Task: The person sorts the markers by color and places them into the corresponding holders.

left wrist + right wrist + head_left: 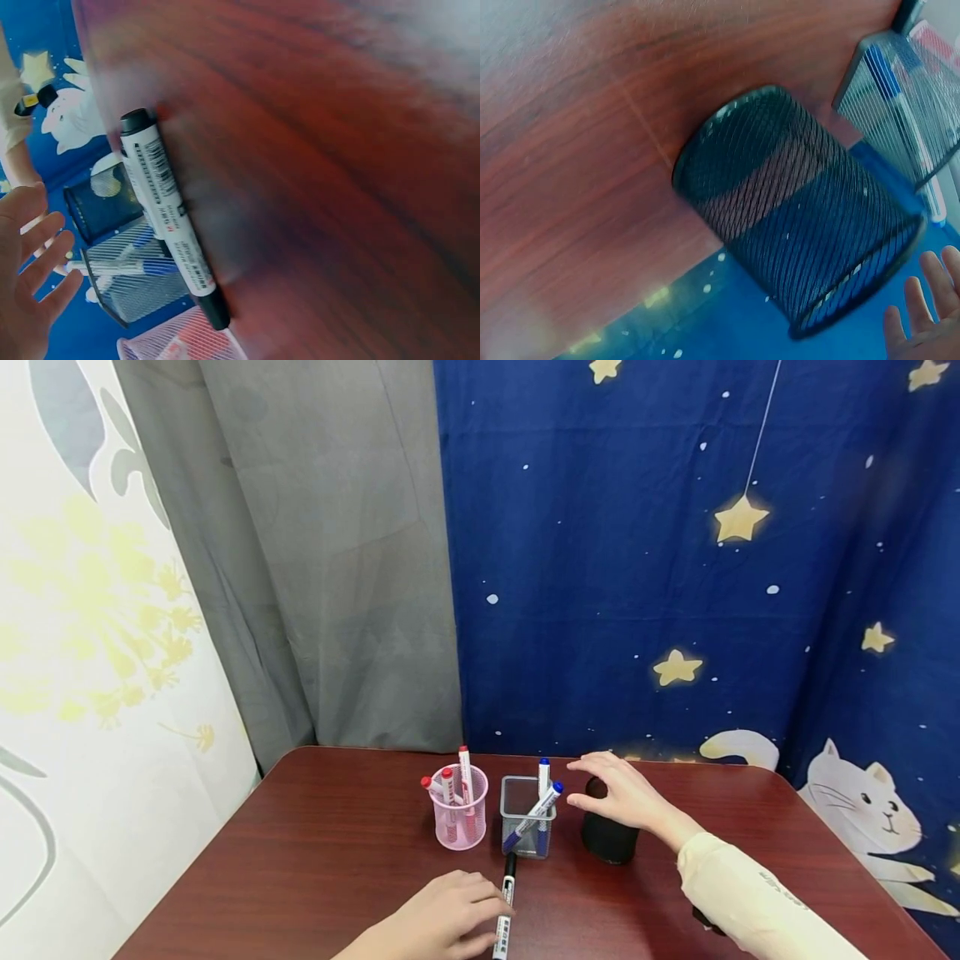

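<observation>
In the head view a black-capped marker (506, 910) with a white barrel lies on the table. Beside it is my left hand (448, 917), fingers loosely extended and holding nothing. The left wrist view shows that marker (171, 214) apart from the hand's fingers (46, 259). My right hand (626, 792) reaches over the upper part of a black mesh pen cup (611, 839), partly hiding it. In the right wrist view the cup (799, 202) stands with its rim close to the spread fingers (919, 304), which are not wrapped round it.
Left of the black cup stands a grey square mesh holder (517, 814) with blue-capped markers (545, 806). Further left is a pink mesh cup (472, 831) holding several red-capped markers (465, 768). Curtains (630, 568) hang behind the brown table (315, 860).
</observation>
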### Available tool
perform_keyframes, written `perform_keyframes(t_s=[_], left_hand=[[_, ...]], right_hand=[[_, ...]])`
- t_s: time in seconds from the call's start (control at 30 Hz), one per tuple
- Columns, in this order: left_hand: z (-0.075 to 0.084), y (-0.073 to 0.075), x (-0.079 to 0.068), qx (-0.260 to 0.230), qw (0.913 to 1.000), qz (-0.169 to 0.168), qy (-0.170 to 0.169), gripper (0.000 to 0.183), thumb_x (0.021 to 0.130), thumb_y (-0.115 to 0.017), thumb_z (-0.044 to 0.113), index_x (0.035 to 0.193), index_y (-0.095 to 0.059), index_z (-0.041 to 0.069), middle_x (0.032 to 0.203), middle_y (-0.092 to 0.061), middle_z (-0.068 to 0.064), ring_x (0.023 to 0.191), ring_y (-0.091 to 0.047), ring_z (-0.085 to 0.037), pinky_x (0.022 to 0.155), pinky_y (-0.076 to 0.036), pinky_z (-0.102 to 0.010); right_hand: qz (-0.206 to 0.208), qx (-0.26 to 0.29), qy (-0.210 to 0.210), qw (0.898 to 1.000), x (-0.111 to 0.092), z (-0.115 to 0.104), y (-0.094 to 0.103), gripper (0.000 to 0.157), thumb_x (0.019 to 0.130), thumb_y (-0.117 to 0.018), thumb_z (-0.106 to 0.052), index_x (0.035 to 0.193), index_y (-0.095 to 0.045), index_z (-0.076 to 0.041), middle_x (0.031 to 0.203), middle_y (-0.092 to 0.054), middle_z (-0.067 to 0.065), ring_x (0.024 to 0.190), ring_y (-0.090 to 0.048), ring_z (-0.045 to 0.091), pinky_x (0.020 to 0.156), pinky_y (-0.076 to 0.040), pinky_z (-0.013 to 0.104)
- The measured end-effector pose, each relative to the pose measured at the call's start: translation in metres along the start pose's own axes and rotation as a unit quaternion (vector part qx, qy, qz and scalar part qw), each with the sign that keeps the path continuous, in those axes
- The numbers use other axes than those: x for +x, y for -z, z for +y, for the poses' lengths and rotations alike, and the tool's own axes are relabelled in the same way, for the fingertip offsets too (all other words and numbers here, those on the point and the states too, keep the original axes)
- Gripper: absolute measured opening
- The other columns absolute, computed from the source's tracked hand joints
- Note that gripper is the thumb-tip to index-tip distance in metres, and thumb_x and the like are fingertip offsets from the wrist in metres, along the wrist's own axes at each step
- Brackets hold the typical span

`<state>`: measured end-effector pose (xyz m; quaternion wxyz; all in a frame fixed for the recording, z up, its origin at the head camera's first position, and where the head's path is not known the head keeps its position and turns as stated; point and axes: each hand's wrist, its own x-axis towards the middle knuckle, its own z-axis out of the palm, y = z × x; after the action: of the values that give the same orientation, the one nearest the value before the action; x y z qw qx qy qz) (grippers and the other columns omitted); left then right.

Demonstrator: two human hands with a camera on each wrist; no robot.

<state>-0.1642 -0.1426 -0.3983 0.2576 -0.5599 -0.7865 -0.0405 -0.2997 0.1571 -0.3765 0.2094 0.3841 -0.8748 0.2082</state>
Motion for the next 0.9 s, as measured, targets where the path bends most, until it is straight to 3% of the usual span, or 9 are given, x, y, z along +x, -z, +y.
perform_keyframes(t_s=[0.3,0.53,0.9], left_hand=[[0.0,-0.008,-0.017,0.099,0.9947,-0.011,-0.025,0.022,0.067,-0.073,0.03,0.082,-0.06,0.023,0.082,-0.055,0.013,0.077,-0.051,-0.003,0.069,-0.04,-0.02],[-0.004,-0.011,-0.03,0.16,0.9861,-0.002,-0.043,0.021,0.063,-0.07,0.032,0.08,-0.059,0.025,0.078,-0.053,0.014,0.072,-0.049,-0.003,0.065,-0.037,-0.019],[-0.005,-0.015,-0.045,0.178,0.9818,-0.04,-0.051,0.016,0.069,-0.066,0.035,0.082,-0.06,0.03,0.082,-0.054,0.016,0.075,-0.049,-0.002,0.062,-0.033,-0.017]], right_hand=[[0.016,-0.012,-0.011,1.0,-0.013,0.01,0.023,0.046,0.078,-0.071,-0.036,0.115,-0.063,-0.011,0.115,-0.058,0.01,0.109,-0.05,0.027,0.088,-0.04,0.049],[0.029,-0.021,-0.015,0.999,-0.027,0.017,0.033,0.045,0.078,-0.071,-0.035,0.115,-0.062,-0.01,0.114,-0.059,0.008,0.108,-0.05,0.027,0.086,-0.04,0.05],[0.044,-0.041,-0.011,0.998,-0.051,0.03,0.031,0.045,0.074,-0.074,-0.033,0.111,-0.064,-0.009,0.11,-0.06,0.006,0.106,-0.051,0.026,0.085,-0.04,0.048]])
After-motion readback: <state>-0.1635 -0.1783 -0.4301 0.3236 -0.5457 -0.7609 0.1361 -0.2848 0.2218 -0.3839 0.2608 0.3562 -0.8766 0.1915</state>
